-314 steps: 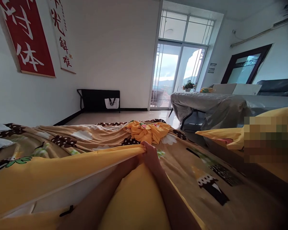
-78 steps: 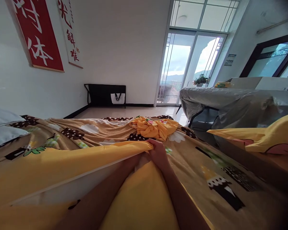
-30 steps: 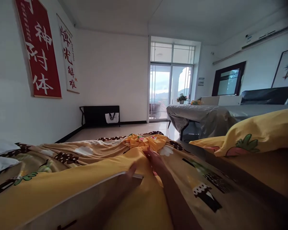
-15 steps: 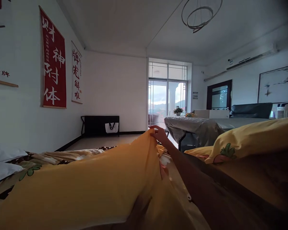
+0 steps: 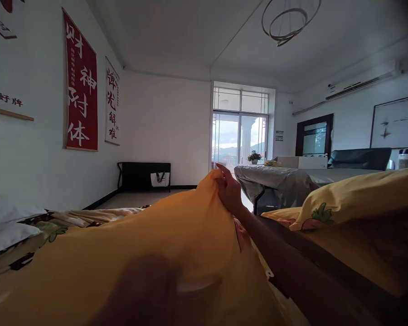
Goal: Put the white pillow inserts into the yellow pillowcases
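Observation:
My right hand [image 5: 228,188] reaches forward, its fingers pinched on a raised corner of a yellow fabric cover [image 5: 122,244]. The cloth has a carrot print and drapes down from that corner toward me. A small round white fastener [image 5: 269,273] shows beside my forearm. Low in the middle, my left hand [image 5: 146,280] is a dark blur in front of the cover. Its fingers cannot be made out.
A white pillow or cloth [image 5: 12,226] lies at the left on patterned bedding [image 5: 98,216]. More yellow carrot-print bedding [image 5: 360,192] is heaped at the right. Beyond stand a plastic-covered table [image 5: 275,175] and a black bench [image 5: 136,175] by the wall.
My right hand has lifted the cover's corner slightly higher. My left hand has risen into fuller view over the cloth. The view has shifted slightly left.

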`<state>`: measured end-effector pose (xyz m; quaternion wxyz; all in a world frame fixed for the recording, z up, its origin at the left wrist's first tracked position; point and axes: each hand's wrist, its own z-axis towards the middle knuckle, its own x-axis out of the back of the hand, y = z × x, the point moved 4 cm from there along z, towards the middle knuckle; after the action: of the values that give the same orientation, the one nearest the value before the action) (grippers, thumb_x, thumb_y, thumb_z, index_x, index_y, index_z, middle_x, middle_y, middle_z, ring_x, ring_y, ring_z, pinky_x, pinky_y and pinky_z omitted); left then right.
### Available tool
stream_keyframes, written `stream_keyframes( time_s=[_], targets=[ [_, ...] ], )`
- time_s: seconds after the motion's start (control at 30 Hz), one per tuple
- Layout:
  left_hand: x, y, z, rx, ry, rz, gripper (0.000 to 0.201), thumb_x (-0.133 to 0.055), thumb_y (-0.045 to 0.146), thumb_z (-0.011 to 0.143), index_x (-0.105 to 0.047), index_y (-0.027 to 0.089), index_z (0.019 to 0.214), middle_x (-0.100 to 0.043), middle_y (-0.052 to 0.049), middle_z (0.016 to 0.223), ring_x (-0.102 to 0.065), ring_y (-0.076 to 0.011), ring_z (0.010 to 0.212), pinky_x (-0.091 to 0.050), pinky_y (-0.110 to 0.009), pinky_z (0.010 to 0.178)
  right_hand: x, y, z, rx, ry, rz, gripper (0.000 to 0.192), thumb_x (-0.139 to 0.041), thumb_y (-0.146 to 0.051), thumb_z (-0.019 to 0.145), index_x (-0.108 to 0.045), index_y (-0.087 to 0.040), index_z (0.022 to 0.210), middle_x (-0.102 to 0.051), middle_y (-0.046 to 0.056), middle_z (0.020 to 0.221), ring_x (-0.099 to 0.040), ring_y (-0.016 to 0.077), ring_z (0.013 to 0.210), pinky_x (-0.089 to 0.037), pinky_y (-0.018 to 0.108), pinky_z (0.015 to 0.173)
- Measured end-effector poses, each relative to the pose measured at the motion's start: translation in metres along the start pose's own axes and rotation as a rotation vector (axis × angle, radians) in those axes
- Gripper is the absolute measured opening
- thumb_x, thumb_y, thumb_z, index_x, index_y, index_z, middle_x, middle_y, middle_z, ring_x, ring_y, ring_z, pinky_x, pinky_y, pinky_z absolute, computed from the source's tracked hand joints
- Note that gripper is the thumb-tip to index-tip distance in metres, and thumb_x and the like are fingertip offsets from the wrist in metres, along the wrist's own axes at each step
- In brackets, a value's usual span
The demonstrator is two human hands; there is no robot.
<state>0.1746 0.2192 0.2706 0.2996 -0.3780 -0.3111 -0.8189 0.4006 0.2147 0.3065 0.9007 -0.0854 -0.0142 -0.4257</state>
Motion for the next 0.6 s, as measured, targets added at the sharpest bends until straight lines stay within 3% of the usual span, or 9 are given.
stream_keyframes(
  time_s=[0.13,0.2,0.27,0.33,0.47,0.6],
  targets=[
    [0.04,-0.036,-0.029,0.084,0.081,0.074,0.07,-0.038,0.067,0.077,-0.055,0.02,0.126,-0.062,-0.011,0.122,-0.048,-0.0309,0.123,-0.04,-0.042,0.1,0.008,-0.018,-0.002,0.278,0.13,-0.055,0.035,-0.037,-0.022,0.092,-0.059,-0.021,0.119,-0.071,0.005,0.091,-0.064,0.0144,0.075,-0.051,0.027,0.071],
    [0.053,-0.053,-0.043,0.168,0.033,0.083,0.068,-0.036,0.067,0.078,-0.059,0.019,0.12,-0.063,-0.01,0.12,-0.051,-0.0306,0.118,-0.042,-0.039,0.095,0.016,-0.019,-0.003,0.29,0.205,-0.063,0.034,-0.036,-0.025,0.093,-0.06,-0.02,0.118,-0.071,0.007,0.092,-0.065,0.0158,0.079,-0.051,0.028,0.074],
    [0.057,-0.063,-0.058,0.249,-0.124,-0.009,0.065,-0.032,0.067,0.079,-0.064,0.019,0.109,-0.068,-0.007,0.107,-0.058,-0.0283,0.105,-0.046,-0.034,0.085,0.025,-0.015,-0.001,0.212,0.223,-0.052,0.036,-0.037,-0.028,0.093,-0.058,-0.019,0.12,-0.07,0.009,0.095,-0.064,0.0173,0.081,-0.051,0.03,0.075],
    [0.056,-0.061,-0.072,0.295,-0.262,-0.135,0.063,-0.032,0.066,0.08,-0.067,0.018,0.1,-0.07,-0.004,0.094,-0.062,-0.0258,0.091,-0.047,-0.03,0.074,0.03,-0.011,0.001,0.101,0.149,-0.02,0.039,-0.039,-0.031,0.092,-0.055,-0.019,0.125,-0.069,0.009,0.095,-0.063,0.0179,0.078,-0.049,0.031,0.074],
    [0.065,-0.045,-0.092,0.288,-0.255,-0.2,0.053,-0.04,0.062,0.078,-0.068,0.022,0.1,-0.07,-0.001,0.098,-0.061,-0.0258,0.094,-0.046,-0.028,0.074,0.028,0.003,0.007,-0.143,-0.042,0.046,0.042,-0.044,-0.031,0.085,-0.056,-0.017,0.123,-0.066,0.005,0.079,-0.057,0.0174,0.067,-0.045,0.03,0.065],
    [0.071,-0.05,-0.108,0.314,-0.252,-0.071,0.048,-0.044,0.062,0.077,-0.07,0.024,0.092,-0.07,-0.002,0.101,-0.06,-0.0269,0.097,-0.045,-0.027,0.078,0.017,0.025,0.008,-0.316,-0.17,0.1,0.028,-0.052,-0.028,0.076,-0.066,-0.017,0.097,-0.066,0.004,0.076,-0.055,0.017,0.066,-0.041,0.029,0.064]
  ],
)
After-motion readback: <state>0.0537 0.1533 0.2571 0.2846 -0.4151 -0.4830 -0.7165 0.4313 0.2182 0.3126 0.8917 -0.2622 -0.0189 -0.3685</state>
